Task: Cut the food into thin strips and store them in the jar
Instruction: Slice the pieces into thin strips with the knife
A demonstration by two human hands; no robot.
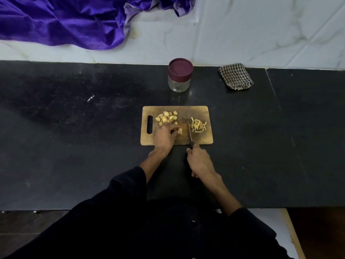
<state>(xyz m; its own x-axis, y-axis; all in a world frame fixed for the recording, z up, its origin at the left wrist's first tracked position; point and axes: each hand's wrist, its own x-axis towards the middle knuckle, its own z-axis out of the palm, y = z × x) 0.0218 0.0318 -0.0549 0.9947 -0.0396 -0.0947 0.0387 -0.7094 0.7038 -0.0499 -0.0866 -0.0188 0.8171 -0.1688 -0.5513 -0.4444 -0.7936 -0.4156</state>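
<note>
A wooden cutting board (pixel 201 140) lies on the dark stone surface (pixel 74 146), its handle slot to the left. On its far left sits a heap of pale yellow food chunks (pixel 166 118), perhaps ginger, though the view is too coarse to be sure. On the right of the board lies a small pile of thin cut strips (pixel 198 125). The left hand (pixel 165 136) rests on the board with its fingers curled round one piece of food (pixel 179 131), pinning it down. The right hand (pixel 200 161) grasps the dark handle of a knife (pixel 189 132), whose blade points away from the person and stands between the held piece and the strips. Beyond the board stands a glass jar (pixel 179 84) with its maroon lid (pixel 180 68) on. A folded checked cloth (pixel 236 76) lies to the jar's right, and purple satin fabric (pixel 65 21) drapes over the white ledge behind.
</note>
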